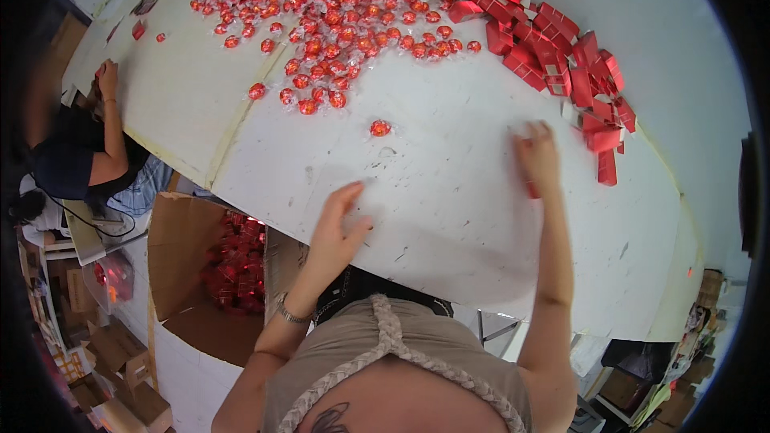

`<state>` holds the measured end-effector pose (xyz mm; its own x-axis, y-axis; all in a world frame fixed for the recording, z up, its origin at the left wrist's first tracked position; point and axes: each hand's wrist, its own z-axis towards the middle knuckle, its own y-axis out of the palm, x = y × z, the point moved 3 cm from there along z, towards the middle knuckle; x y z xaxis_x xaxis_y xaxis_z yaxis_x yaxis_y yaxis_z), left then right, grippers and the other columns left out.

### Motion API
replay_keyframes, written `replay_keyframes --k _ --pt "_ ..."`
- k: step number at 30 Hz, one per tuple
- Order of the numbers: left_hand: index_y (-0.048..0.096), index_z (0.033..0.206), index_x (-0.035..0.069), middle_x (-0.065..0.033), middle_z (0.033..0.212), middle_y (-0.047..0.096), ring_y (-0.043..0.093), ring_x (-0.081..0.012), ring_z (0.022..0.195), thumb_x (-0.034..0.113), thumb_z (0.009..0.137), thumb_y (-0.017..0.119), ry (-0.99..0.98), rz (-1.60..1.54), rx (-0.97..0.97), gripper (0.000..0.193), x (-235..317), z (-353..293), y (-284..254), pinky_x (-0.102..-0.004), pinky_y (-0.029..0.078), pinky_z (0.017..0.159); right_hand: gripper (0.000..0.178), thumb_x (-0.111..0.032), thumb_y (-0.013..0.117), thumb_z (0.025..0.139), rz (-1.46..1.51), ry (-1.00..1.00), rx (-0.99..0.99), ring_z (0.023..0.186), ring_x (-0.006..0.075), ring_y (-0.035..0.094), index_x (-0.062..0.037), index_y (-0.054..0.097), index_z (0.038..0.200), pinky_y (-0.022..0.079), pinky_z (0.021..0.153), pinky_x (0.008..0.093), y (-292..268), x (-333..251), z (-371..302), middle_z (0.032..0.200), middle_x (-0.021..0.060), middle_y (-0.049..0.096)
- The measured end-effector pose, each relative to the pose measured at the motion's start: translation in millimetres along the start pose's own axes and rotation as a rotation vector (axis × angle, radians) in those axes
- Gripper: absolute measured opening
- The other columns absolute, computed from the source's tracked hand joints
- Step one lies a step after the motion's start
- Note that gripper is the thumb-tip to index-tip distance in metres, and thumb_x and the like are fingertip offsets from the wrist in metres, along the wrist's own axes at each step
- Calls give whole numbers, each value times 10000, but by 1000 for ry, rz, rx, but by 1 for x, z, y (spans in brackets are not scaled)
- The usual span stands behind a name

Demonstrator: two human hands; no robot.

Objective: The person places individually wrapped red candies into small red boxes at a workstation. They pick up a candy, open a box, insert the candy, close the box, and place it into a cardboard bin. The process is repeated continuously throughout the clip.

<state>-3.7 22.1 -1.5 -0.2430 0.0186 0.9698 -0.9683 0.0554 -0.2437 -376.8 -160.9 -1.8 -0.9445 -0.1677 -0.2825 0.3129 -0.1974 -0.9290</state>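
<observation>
My left hand (pixel 337 226) is over the near edge of the white table, its fingers stretched and the thumb apart, holding nothing. Farther right, my right hand (pixel 537 157) is smeared by motion and closed around a small red box (pixel 532 188), of which only a strip shows beneath the palm. A single round sweet in red foil and clear wrapper (pixel 379 128) lies on the tabletop beyond my left hand. Past it spreads a large heap of the same wrapped sweets (pixel 337 24). Several small red cardboard boxes (pixel 553 52) are piled to the right of the heap.
The white table (pixel 449 232) has a yellowish taped seam at left. Below its edge stands an open cardboard carton (pixel 178 261) with red boxes (pixel 237 265) inside. A co-worker (pixel 80 144) sits at far left, a hand on the table. More cartons (pixel 120 353) stand at lower left.
</observation>
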Motion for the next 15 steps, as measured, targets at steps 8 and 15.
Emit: replay_keyframes --k 8,15 --pt "174 1393 54 -162 1270 506 602 -203 989 0 788 632 -267 -299 190 760 8 41 4 -294 541 690 546 -356 602 880 1037 -208 -340 1209 289 445 -100 461 1342 348 1017 405 32 -240 1 1310 161 481" --pt "254 1398 31 -143 1283 497 563 -229 1066 -20 788 569 -99 -585 568 689 -27 21 -71 -363 487 891 171 -151 668 791 445 -287 351 803 289 593 -75 669 944 469 678 413 80 -167 132 827 116 647"
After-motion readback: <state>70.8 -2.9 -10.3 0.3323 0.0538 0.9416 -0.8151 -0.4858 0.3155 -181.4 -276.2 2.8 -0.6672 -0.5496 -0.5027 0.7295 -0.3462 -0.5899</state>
